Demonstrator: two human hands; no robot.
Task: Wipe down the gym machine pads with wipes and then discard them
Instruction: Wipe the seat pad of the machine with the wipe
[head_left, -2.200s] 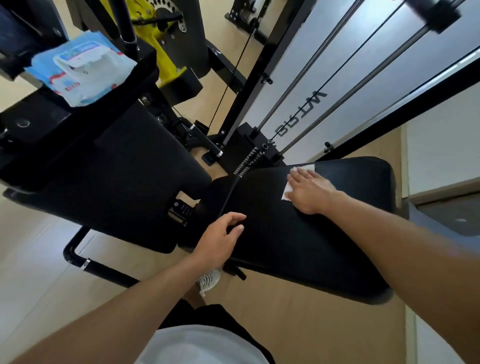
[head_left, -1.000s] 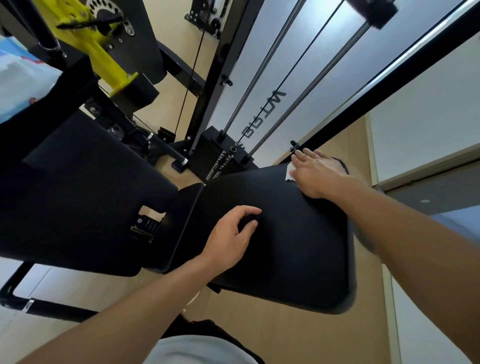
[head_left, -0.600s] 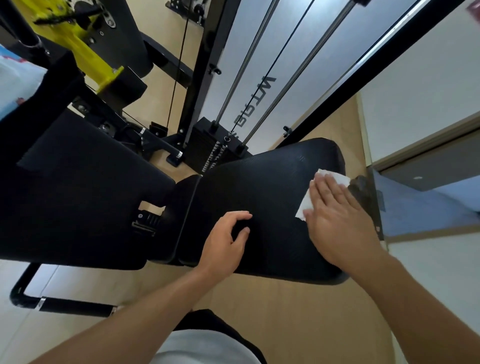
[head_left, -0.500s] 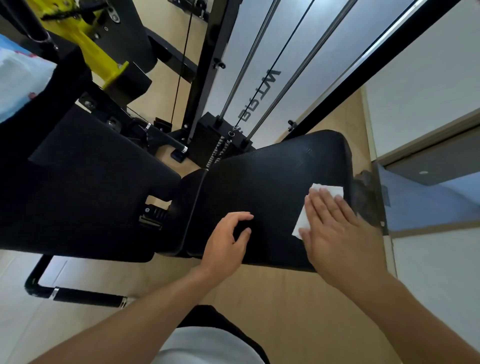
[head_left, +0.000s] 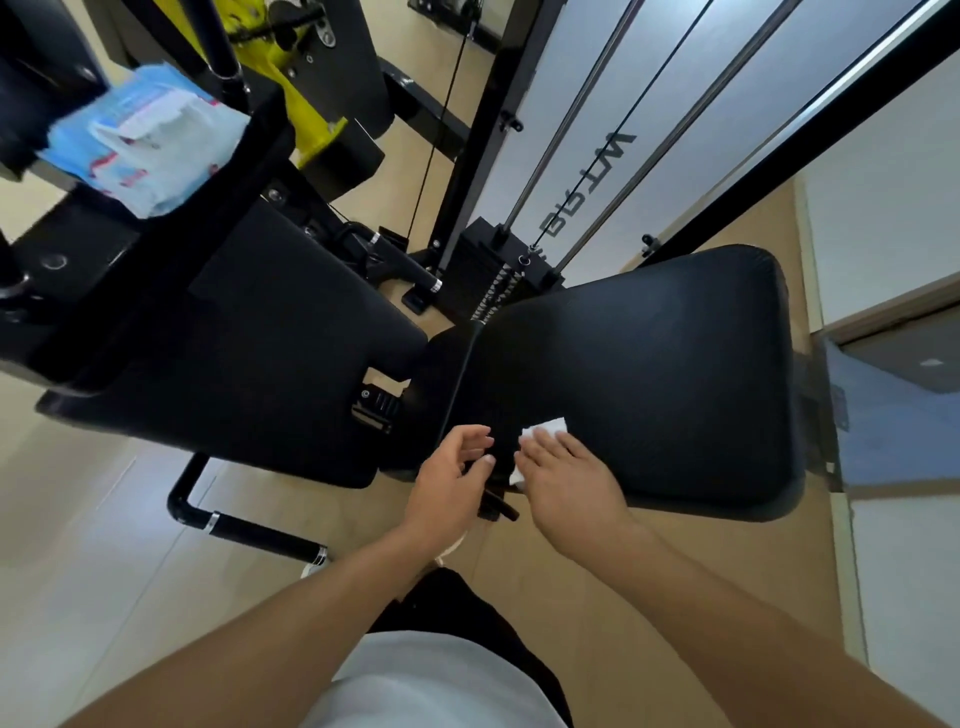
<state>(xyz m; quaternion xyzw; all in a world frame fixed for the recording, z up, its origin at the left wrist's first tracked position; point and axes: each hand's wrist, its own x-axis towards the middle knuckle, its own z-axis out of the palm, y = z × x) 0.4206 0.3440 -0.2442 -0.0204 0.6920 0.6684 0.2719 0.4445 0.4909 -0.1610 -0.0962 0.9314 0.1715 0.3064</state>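
A wide black seat pad (head_left: 649, 374) with a fine textured skin fills the middle of the view, set over a pale tan floor (head_left: 104, 545). Left of the seat pad lies a second black pad (head_left: 249, 332), with a small metal adjuster (head_left: 376, 408) showing in the gap between the two. Beyond the seat pad stands the black weight stack (head_left: 498, 260), with chrome guide rods (head_left: 561, 130) and a thin cable rising in front of a grey panel (head_left: 701, 119). A black floor bar with a chrome band (head_left: 244, 527) runs below the second pad. To the right of the seat pad are a white wall and a grey door frame.

The right hand (head_left: 569, 475) lies flat, fingers straight and close together, pressing a white wipe (head_left: 543, 431) onto the near left corner of the seat pad; the wipe shows past the fingertips and beside the thumb. The left hand (head_left: 449, 480) sits just beside it at the seat pad's left edge, fingers loosely bent; they hold nothing, and whether they touch the pad edge cannot be told. A short black knob (head_left: 498, 512) juts out under the pad between the two hands.

Up and left of the seat pad, a blue and white pack of wipes (head_left: 145, 143) rests on a black upper part of the machine; its print is too blurred to read. A yellow machine part (head_left: 306, 104) shows behind it. Dark lettering (head_left: 587, 184) on the grey panel is seen from an odd angle and cannot be read with certainty.
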